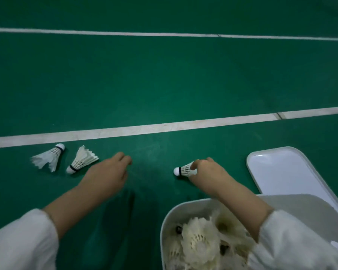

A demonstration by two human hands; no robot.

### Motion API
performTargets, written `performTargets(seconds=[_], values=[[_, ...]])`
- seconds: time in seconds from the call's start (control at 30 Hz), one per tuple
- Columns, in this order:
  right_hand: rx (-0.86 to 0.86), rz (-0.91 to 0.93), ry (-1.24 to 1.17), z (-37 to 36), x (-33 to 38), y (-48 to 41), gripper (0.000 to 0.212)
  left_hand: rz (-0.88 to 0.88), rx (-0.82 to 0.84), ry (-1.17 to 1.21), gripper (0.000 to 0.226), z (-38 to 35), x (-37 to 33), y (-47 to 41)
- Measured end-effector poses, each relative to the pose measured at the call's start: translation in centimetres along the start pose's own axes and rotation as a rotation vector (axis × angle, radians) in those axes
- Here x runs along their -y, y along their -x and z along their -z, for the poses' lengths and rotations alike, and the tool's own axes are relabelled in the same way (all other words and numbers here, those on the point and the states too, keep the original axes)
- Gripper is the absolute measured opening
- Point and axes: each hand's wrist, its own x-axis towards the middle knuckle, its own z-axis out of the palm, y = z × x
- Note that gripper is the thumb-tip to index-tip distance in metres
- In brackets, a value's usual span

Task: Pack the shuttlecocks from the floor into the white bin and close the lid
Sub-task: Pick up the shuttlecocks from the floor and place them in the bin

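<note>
Shuttlecocks still loose on the green court floor point(164, 84): two of them, lying side by side just this side of the near white line point(164, 126), off to the left. Closer one point(82, 160) tipped on its side, cork pointing down-left toward the camera, feathers fanned up-right. Farther one point(48, 157) lying the other way round, cork up-right by the line, ragged feathers trailing down-left. So two long axes roughly parallel, corks at opposite ends.

Left hand point(107, 172) hovering just right of that pair, fingers loosely curled, nothing in it as far as visible. Clearly the nearer hand for both; short sideways reach to the left, and the feather skirt of the closer one faces it first.

Right hand point(205, 170) pinched around the feather end of a third shuttlecock point(184, 170), cork sticking out to the left, low over the floor or just off it, hard to call. White bin point(165, 227) sitting right underneath that forearm at bottom right, already heaped with shuttlecocks. Lid point(277, 168) lying flat on the floor beyond the bin, to the right, well apart from the loose pair.

Probably: right drops its one straight back into the bin, left sweeps over for the pair, lid last.
</note>
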Motion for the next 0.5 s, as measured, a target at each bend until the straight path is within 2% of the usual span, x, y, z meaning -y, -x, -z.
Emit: performTargets(seconds=[0.13,0.2,0.27,0.33,0.43,0.5], values=[[0.177,-0.084,0.044,-0.7,0.8,-3.2,0.034,0.114,0.025,-0.146,0.056,-1.1,3.0,-3.0],[0.262,-0.117,-0.007,-1.2,1.1,-4.2,0.027,0.126,0.030,-0.237,0.072,-1.9,4.4,-3.7],[0.275,-0.122,-0.024,-1.6,1.5,-4.5,0.019,0.135,0.060,-0.281,0.079,-2.6,5.6,-4.1],[0.222,-0.157,-0.023,-1.6,1.9,-4.4,0.028,0.154,0.087,-0.281,0.074,-3.1,6.6,-3.9],[0.152,-0.166,-0.167,-0.9,2.4,-3.9,0.036,0.150,0.104,-0.253,0.045,-3.3,7.4,-3.0],[0.091,-0.118,-0.203,-0.3,3.6,-3.3,0.039,0.168,0.077,-0.203,0.035,-3.3,7.9,-2.2]])
